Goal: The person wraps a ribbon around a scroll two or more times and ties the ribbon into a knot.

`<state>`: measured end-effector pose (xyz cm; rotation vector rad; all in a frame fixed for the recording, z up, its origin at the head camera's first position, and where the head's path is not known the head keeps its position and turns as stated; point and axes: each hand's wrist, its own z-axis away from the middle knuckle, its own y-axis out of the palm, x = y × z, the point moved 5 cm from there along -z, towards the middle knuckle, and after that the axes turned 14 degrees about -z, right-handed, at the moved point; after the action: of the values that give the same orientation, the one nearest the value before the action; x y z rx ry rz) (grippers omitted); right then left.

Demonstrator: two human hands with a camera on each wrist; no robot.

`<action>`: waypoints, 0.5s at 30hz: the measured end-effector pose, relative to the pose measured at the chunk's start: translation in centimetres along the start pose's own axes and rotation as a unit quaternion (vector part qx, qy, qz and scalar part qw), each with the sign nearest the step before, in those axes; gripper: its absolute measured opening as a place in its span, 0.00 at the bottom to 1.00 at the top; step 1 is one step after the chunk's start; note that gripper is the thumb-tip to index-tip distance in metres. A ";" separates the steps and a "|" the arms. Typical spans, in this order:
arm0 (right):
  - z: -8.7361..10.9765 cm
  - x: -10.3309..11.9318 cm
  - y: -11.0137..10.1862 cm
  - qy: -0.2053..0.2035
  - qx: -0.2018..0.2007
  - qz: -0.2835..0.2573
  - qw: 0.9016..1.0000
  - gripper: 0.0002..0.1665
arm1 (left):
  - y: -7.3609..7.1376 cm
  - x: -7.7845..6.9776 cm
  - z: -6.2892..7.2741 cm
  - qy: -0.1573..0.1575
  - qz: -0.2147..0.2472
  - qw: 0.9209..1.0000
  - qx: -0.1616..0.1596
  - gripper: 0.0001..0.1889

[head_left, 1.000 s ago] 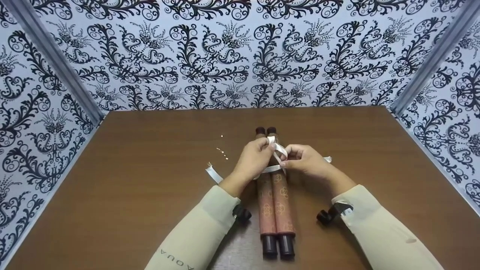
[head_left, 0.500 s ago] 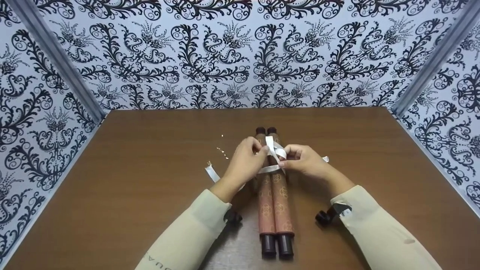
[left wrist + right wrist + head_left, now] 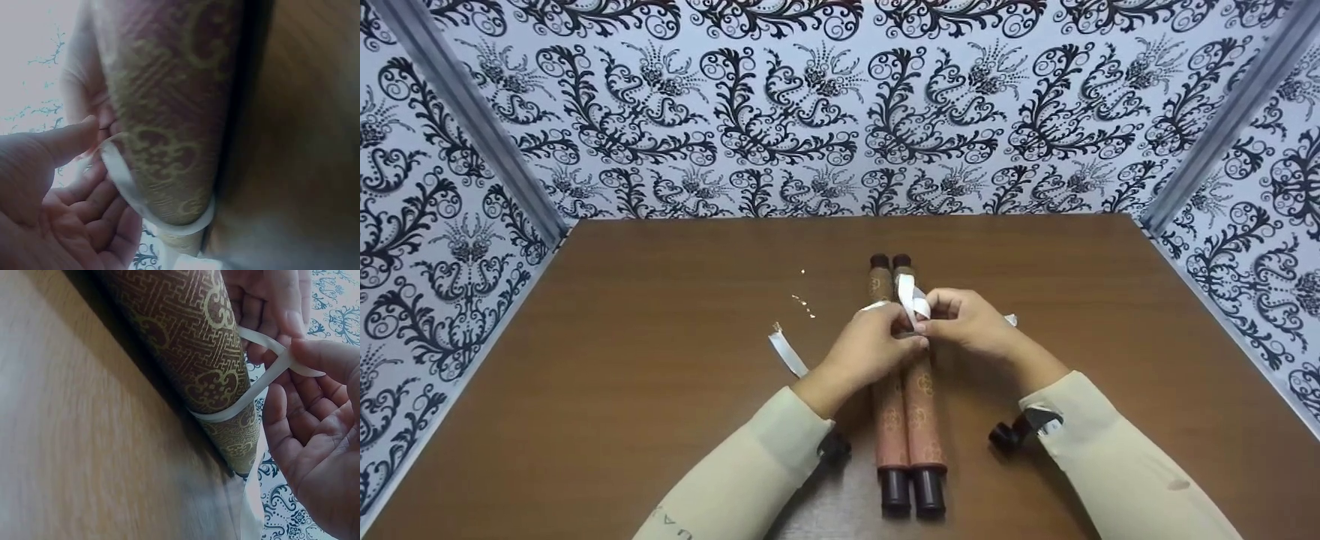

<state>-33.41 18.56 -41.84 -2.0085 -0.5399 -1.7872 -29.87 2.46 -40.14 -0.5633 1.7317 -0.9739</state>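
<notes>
A scroll [image 3: 924, 427] with two reddish-brown, gold-patterned rolls and dark end knobs lies lengthwise on the table. White ribbon [image 3: 906, 289] wraps around it and stands up in a loop near its far half. Between thumb and fingers, my right hand [image 3: 975, 321] pinches the ribbon just right of the rolls; in the right wrist view the ribbon [image 3: 239, 406] crosses itself at that thumb. Over the left roll is my left hand [image 3: 866, 343], its thumb apart from its fingers, beside the crossing. The left wrist view has the ribbon [image 3: 121, 174] passing beside the left fingers [image 3: 95, 211].
A ribbon end [image 3: 787, 352] with a frayed tip extends left on the brown table [image 3: 660, 300]; another ribbon end [image 3: 1011, 320] shows behind the right hand. Small pale flecks [image 3: 804, 304] lie at the left. Patterned panels [image 3: 840, 112] enclose the back and sides.
My left hand has let go of the upper part of the ribbon loop and moved down toward me, over the ribbon band. My right hand keeps its pinch in nearly the same place.
</notes>
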 end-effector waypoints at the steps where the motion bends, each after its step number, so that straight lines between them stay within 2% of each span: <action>1: 0.0 0.0 0.0 0.003 -0.005 0.000 1.000 0.07 | 0.1 0.1 0.0 -0.003 0.003 1.000 -0.002 0.11; 9: 0.1 0.6 0.6 0.005 -0.031 0.021 0.999 0.09 | 0.4 0.4 -0.1 -0.018 0.019 1.000 -0.007 0.11; 15: 0.4 1.4 1.0 0.013 -0.052 0.006 0.999 0.09 | 0.4 0.7 -0.3 -0.032 0.029 0.999 -0.023 0.10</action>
<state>-32.36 17.94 -40.50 -2.0489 -0.4331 -1.8676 -30.32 2.26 -40.77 -0.5654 1.7074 -0.8692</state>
